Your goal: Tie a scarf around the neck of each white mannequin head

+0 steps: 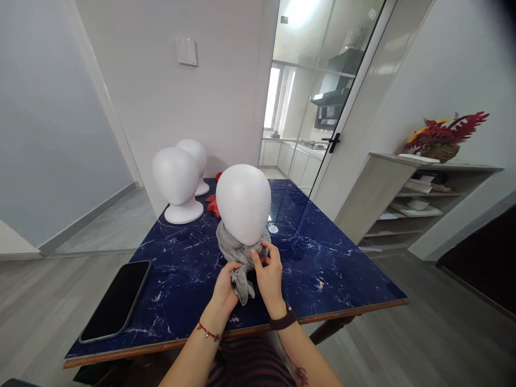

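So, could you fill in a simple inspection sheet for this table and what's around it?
Surface: blue marble-patterned table, brown edge.
Job's things: grey scarf wrapped around the base of the nearest white head form, one end hanging in front.
Clutter: two more head forms at the far left; red material, partly hidden; dark-screened device at the near left.
Hands: left hand grips the scarf's hanging end; right hand touches the wrap below the head form; whether it pinches is unclear.
Cables: nothing seen.
Surroundings: wall switch, glass door, shelf unit with red-leaved arrangement.
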A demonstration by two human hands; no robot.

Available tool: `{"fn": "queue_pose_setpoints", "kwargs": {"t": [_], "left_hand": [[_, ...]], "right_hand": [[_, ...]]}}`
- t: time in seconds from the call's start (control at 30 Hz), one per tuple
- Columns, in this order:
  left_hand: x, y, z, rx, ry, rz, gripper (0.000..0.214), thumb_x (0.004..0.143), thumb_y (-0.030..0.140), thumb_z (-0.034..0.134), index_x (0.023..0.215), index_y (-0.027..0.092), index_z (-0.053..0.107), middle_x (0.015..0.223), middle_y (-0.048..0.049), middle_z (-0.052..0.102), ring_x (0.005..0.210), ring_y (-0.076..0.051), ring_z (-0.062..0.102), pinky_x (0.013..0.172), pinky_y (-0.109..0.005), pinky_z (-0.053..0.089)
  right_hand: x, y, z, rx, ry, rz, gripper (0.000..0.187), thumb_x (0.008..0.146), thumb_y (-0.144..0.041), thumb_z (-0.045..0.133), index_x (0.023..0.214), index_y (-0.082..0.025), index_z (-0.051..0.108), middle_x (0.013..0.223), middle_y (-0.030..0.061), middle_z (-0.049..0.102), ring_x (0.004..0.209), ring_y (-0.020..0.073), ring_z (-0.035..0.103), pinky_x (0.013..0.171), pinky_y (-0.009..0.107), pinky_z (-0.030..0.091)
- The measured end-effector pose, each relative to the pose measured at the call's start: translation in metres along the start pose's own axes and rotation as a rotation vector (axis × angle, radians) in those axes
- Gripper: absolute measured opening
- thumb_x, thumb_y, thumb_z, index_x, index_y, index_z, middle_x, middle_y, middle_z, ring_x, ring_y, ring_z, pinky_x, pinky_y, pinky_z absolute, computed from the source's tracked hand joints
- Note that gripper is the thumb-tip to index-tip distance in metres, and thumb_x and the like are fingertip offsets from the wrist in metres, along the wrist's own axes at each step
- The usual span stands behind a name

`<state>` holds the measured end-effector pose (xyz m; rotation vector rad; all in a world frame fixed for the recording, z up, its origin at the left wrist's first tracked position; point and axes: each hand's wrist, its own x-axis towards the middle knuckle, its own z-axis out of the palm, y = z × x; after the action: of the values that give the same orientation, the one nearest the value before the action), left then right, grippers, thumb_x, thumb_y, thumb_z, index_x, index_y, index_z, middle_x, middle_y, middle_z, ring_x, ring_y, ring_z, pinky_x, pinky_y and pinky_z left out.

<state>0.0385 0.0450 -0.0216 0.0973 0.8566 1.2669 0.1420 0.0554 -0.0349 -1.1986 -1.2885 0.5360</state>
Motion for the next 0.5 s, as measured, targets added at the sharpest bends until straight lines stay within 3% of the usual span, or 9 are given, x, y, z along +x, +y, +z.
{"fn": "queue_pose_setpoints", "kwargs": {"t": [0.1,0.17,0.27,0.33,0.43,0.5], "left_hand": [[-0.002,0.0,0.003,0.008,0.024,-0.007,0.015,0.07,0.004,0.048,0.063,0.016,0.049,0.046,0.0031,0.052,0.034,-0.01,0.049,0.037,-0.02,0.041],[-0.003,0.0,0.005,0.008,0.034,-0.009,0.014,0.071,0.003,0.047,0.065,0.016,0.05,0.048,0.0026,0.054,0.036,-0.01,0.051,0.04,-0.02,0.044],[-0.002,0.0,0.004,0.018,0.047,-0.001,0.014,0.072,0.003,0.048,0.066,0.016,0.05,0.048,0.0028,0.054,0.037,-0.01,0.051,0.041,-0.02,0.044],[-0.001,0.0,0.002,0.032,0.054,0.025,0.014,0.072,0.004,0.049,0.065,0.016,0.049,0.046,0.0039,0.051,0.035,-0.01,0.048,0.037,-0.021,0.041],[0.001,-0.001,-0.002,0.042,0.034,0.077,0.014,0.071,0.004,0.051,0.065,0.016,0.049,0.044,0.0053,0.049,0.033,-0.009,0.045,0.035,-0.019,0.038],[0.002,-0.002,-0.004,0.036,0.009,0.109,0.014,0.071,0.002,0.051,0.067,0.016,0.051,0.044,0.0056,0.049,0.033,-0.008,0.044,0.034,-0.018,0.037]], "right_hand": [[0.002,0.002,0.004,-0.056,0.019,0.012,0.056,0.079,-0.046,0.063,0.123,-0.015,0.049,0.119,0.0144,0.055,0.1,0.023,0.056,0.08,0.033,0.047],[0.002,0.002,0.004,-0.09,0.0,0.026,0.054,0.077,-0.044,0.065,0.121,-0.015,0.052,0.114,0.013,0.058,0.104,0.0247,0.055,0.086,0.035,0.044],[0.0,-0.001,0.0,-0.144,0.004,-0.007,0.023,0.084,-0.037,0.057,0.096,-0.018,0.061,0.094,0.007,0.06,0.088,0.0211,0.057,0.08,0.033,0.044],[-0.002,-0.003,-0.004,-0.133,0.114,-0.079,0.016,0.088,-0.034,0.051,0.087,-0.019,0.058,0.089,0.0055,0.056,0.085,0.0192,0.054,0.078,0.032,0.043],[-0.005,-0.004,-0.006,0.007,0.274,-0.119,0.015,0.091,-0.034,0.046,0.094,-0.019,0.05,0.101,0.0076,0.053,0.087,0.0171,0.053,0.079,0.031,0.043],[-0.006,-0.003,-0.006,0.123,0.26,-0.022,0.017,0.092,-0.036,0.041,0.097,-0.02,0.044,0.097,0.0062,0.053,0.073,0.0138,0.053,0.07,0.028,0.045]]}}
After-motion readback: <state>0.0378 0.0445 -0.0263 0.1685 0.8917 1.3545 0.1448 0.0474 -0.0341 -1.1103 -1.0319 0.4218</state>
